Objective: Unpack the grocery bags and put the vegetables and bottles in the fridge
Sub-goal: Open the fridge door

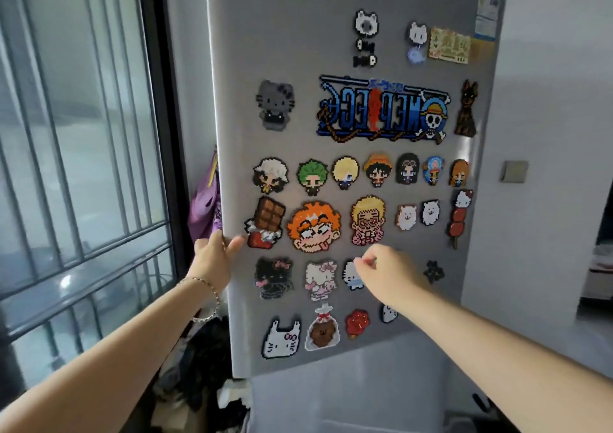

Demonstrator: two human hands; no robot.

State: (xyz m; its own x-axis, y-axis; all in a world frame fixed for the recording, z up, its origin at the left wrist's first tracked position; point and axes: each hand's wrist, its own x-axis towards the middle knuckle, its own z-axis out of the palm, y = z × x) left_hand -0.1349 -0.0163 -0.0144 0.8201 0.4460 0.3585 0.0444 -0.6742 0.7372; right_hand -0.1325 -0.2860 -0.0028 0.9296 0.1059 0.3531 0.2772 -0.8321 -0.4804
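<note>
A tall grey fridge door (298, 51) fills the middle of the view, covered with several pixel-bead magnets. My left hand (214, 257) grips the door's left edge at about mid height, thumb on the front face and fingers wrapped behind the edge. My right hand (386, 272) hovers in front of the lower magnets with its fingers loosely curled, holding nothing. The fridge's inside is hidden. No grocery bags, vegetables or bottles are in view.
The lower fridge section (348, 396) sits below the door. A barred window (83, 167) stands at the left. A purple bag (204, 207) hangs behind the door edge, and dark clutter (202, 359) lies on the floor beside the fridge. A wall switch (514, 171) is at the right.
</note>
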